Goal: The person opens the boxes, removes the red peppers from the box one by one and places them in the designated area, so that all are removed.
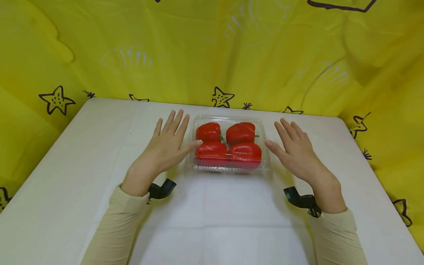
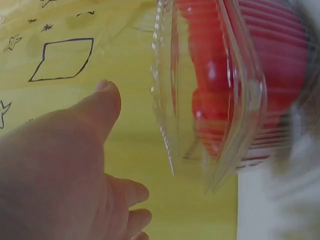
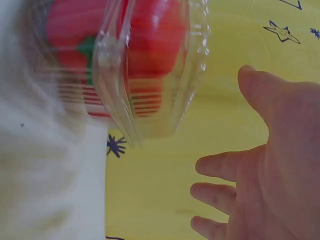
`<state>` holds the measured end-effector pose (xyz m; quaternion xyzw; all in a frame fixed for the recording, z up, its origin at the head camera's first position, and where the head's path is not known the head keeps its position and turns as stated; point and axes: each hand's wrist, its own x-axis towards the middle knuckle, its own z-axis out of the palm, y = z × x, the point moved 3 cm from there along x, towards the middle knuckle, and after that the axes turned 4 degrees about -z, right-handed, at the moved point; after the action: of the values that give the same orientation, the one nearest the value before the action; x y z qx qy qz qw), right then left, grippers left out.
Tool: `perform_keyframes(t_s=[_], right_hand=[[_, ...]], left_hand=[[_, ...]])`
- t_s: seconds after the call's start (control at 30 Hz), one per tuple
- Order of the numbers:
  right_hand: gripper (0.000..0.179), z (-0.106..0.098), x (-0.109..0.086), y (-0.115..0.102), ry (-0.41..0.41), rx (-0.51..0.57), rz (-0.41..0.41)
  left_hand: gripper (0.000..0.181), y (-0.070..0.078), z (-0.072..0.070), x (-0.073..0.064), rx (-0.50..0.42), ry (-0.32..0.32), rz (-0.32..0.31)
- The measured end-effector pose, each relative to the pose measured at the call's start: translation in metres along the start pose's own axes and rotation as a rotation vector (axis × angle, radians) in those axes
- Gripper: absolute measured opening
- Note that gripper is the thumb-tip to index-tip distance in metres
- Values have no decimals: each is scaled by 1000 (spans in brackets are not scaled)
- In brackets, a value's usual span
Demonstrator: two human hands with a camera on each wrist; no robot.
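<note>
Cropped and part-blurred in both wrist views, the clear rectangular plastic box (image 1: 228, 119) sits on the white table (image 1: 232, 209), holding four glossy red bell peppers (image 1: 241, 132). Left hand (image 1: 165, 147) and right hand (image 1: 298, 154) flank the box, fingers extended, gripping nothing.

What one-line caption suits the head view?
A person's outstretched left hand and right hand flank a clear rectangular plastic container of four red bell peppers on a white table.

Clear container (image 2: 255, 95): cropped by upper edge, base blurred, both wrist views | sleeves (image 1: 114, 224), desk (image 1: 238, 243): cropped by head view's lower edge
</note>
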<state>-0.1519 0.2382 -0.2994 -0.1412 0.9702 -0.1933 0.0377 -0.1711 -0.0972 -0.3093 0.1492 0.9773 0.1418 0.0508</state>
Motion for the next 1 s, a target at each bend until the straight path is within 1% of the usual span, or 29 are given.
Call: perform_keyframes(t_s=[0.1,0.2,0.43,0.6,0.67,0.8,0.87,1.0], right_hand=[[78,1,0,-2,7,57,-32],[76,5,0,-1,14,130,-43],[73,16,0,5,0,248,11],[65,22,0,5,25,411,11],[62,24,0,5,34,469,21],[60,27,-1,5,24,536,58],[59,28,0,5,12,558,72],[59,28,0,5,2,591,77]], left_hand=[[91,8,1,1,-1,-2,29],[92,17,3,3,8,6,65],[92,32,10,6,11,35,156],[89,43,13,7,10,40,215],[88,49,15,9,16,37,242],[85,62,16,13,31,26,283],[84,67,16,14,46,14,293],[83,79,20,16,74,-29,293]])
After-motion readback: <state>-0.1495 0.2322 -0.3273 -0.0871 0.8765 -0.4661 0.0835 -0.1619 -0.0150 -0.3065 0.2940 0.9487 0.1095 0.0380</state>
